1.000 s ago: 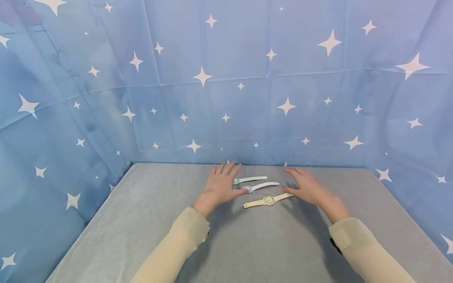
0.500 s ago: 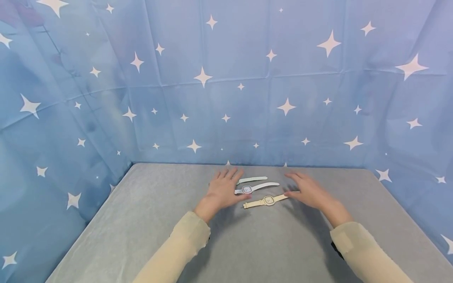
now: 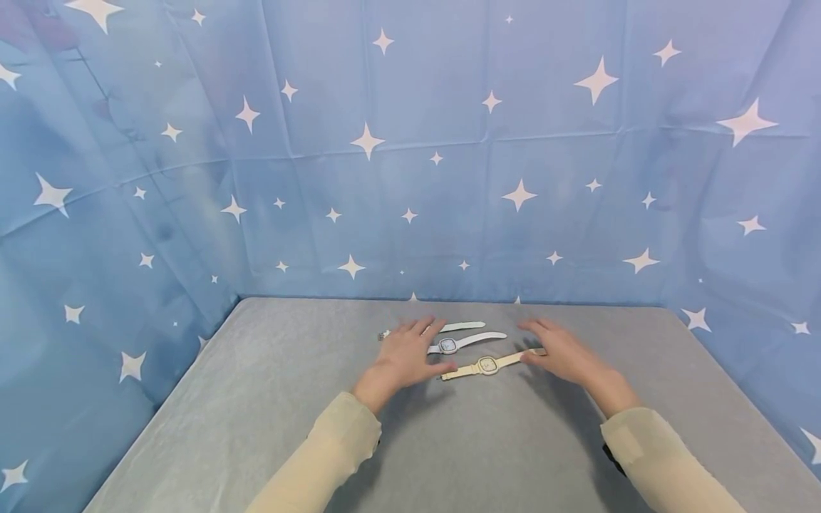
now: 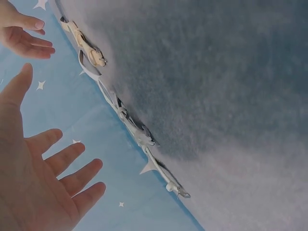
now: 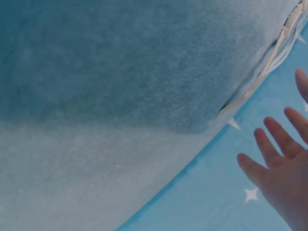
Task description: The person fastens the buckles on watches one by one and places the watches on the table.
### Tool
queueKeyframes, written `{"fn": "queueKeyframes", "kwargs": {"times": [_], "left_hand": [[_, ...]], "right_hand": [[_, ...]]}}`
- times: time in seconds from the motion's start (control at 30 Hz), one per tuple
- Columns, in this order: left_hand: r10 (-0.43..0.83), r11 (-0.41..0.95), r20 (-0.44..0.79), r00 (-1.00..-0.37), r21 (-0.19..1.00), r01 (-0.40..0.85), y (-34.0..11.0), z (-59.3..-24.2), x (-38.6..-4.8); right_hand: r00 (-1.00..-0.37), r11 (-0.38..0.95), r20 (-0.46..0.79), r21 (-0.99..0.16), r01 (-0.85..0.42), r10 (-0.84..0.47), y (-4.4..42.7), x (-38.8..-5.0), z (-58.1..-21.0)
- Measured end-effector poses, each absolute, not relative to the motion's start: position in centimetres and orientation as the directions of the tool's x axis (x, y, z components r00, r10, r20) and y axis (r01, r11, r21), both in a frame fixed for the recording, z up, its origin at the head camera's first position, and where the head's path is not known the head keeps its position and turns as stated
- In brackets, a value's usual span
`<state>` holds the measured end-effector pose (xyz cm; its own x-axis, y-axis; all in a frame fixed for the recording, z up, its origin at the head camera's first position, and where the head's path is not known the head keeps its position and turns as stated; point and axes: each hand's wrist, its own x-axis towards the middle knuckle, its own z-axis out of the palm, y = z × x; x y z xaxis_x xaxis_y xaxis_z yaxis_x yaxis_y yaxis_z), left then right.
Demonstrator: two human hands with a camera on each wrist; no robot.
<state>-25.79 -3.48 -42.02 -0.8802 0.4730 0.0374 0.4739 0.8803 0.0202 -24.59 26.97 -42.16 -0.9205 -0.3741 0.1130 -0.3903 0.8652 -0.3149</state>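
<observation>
Three wristwatches lie stretched out on the grey table. Nearest is a cream-yellow watch (image 3: 488, 365); behind it lies a white watch (image 3: 448, 345) with a pale face. Farthest back is another pale watch (image 3: 465, 326), its case hidden by my left hand (image 3: 403, 358). That hand hovers with fingers spread, holding nothing; its thumb overlaps the yellow watch's buckle end in the head view. My right hand (image 3: 569, 358) hangs over the other end of the yellow strap, fingers extended and nothing in them. The left wrist view shows the spread left hand (image 4: 48, 178) apart from the yellow watch (image 4: 86, 45).
A grey cloth covers the table (image 3: 487, 442). Its back edge meets a blue curtain (image 3: 436, 178) with white stars, which also hangs along the left and right sides. Beige sleeves (image 3: 333, 442) cover both forearms.
Both hands have come slightly nearer and lower in the head view. My left hand has uncovered the white watch's case and now overlaps the yellow watch's end. The watches lie as before.
</observation>
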Motion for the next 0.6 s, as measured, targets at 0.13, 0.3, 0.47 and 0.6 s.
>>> {"fn": "queueKeyframes", "kwargs": {"times": [0.13,0.3,0.47,0.6], "left_hand": [[0.478,0.877,0.045,-0.877,0.020,0.480,-3.4,-42.2,-25.6],[0.494,0.868,0.049,-0.868,0.032,0.495,-3.1,-42.3,-25.4],[0.492,0.868,0.055,-0.869,0.043,0.494,-2.7,-42.2,-25.3],[0.496,0.865,0.053,-0.866,0.050,0.499,-2.5,-42.1,-25.2]], "right_hand": [[-0.920,0.867,0.099,-0.312,-0.390,-0.378,27.0,-24.6,-42.2],[-0.912,0.859,0.106,-0.308,-0.408,-0.395,27.1,-24.5,-42.7],[-0.907,0.852,0.118,-0.314,-0.420,-0.403,27.1,-24.5,-43.1],[-0.903,0.850,0.128,-0.303,-0.430,-0.411,27.0,-24.6,-43.3]]}}
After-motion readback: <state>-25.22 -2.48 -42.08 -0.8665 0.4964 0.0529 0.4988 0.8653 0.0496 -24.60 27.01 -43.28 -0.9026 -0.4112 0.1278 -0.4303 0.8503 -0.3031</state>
